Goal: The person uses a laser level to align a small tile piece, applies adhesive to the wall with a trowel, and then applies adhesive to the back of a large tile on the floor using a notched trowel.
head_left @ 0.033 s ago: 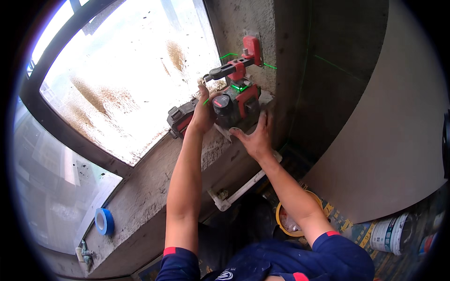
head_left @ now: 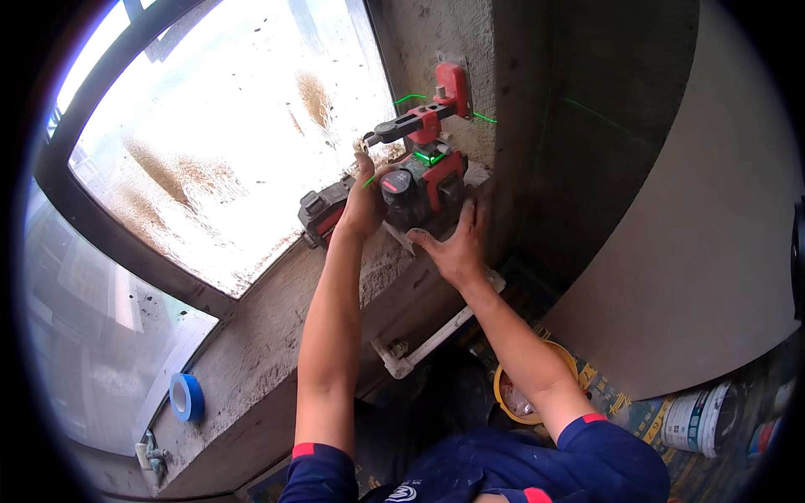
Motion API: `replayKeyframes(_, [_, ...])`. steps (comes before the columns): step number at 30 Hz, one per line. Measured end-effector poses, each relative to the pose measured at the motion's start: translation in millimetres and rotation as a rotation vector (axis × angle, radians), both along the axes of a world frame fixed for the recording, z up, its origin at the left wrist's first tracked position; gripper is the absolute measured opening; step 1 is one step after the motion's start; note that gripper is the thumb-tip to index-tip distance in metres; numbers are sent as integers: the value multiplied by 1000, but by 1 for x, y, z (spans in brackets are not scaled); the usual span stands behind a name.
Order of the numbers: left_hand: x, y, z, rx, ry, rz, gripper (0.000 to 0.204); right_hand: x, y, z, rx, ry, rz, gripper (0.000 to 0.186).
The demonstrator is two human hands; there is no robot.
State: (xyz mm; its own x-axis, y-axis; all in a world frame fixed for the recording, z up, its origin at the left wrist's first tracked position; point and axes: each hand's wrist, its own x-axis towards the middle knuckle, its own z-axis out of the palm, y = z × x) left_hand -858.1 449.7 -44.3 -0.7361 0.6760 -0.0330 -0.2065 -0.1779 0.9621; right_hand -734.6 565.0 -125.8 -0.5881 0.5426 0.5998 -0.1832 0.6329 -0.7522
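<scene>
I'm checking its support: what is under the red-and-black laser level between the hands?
Below the laser level, rough concrete ledge shows. The device and right hand cover the spot directly beneath, so any contact there cannot be seen.

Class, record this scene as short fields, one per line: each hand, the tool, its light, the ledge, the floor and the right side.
Left hand: at the left side of the laser level, fingers partly hidden
Right hand: thumb and fingers spread at its lower right
Tool: black-and-red laser level, pictured just below a red bracket
Light: green lines
Ledge: blue tape roll
Floor: yellow-rimmed bucket, white bucket
Right side: large grey board
</scene>
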Motion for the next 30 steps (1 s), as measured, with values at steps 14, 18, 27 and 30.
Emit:
replayKeyframes(14, [-15,-4,-12,-56,75,49,92,-23,0,-14,-65,85,82,118])
replayKeyframes(18, [-10,-3,-11,-49,99,57,90,-27,5,-18,-32,119,72,118])
replayKeyframes(27, [-10,7,-12,19,74,45,84,-25,8,-11,29,101,55,117])
replayKeyframes(30, [-11,10,-10,37,69,23,83,-25,8,-11,43,106,43,115])
